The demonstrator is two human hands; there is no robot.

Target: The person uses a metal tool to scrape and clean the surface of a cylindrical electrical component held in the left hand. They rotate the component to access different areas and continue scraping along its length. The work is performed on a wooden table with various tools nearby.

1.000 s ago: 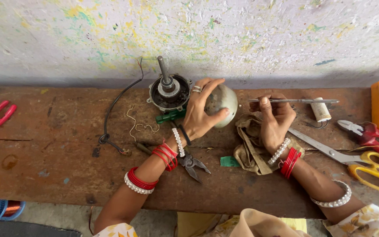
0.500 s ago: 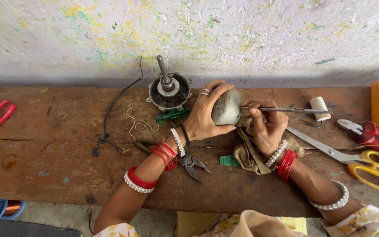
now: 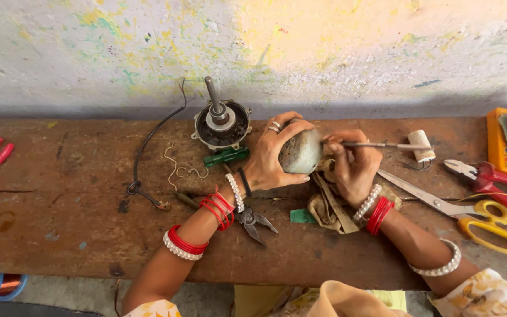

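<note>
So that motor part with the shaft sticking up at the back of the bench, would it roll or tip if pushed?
Probably neither. The motor part sits on its broad round base with the shaft upright, so a push would likely slide it. Being metal, it is probably heavy for its size. The wire that seems attached would trail behind limply.

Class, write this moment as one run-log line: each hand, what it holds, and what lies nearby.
left hand: grips round grey metal part | right hand: holds thin metal tool against it | nearby: motor with shaft, pliers, scissors
</note>
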